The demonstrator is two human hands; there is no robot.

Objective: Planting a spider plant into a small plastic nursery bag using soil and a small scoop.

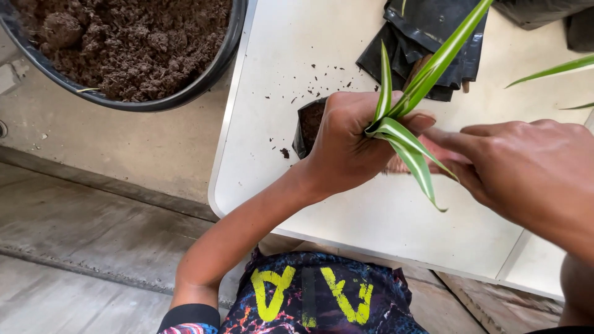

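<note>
My left hand (pixel 346 139) is closed around the base of a small plant (pixel 408 99) with long green leaves striped white. Under that hand sits a small black plastic grow bag (pixel 304 127) with dark soil in it, mostly hidden by the hand. My right hand (pixel 520 167) reaches in from the right, its fingertips touching the plant's lower leaves next to my left thumb. Both hands are above the white table (pixel 383 216).
A big black tub (pixel 216 68) full of brown soil stands on the concrete floor at the upper left. Folded black plastic bags (pixel 427 37) lie at the table's far side. Soil crumbs (pixel 322 77) dot the tabletop. More striped leaves (pixel 557 68) enter from the right.
</note>
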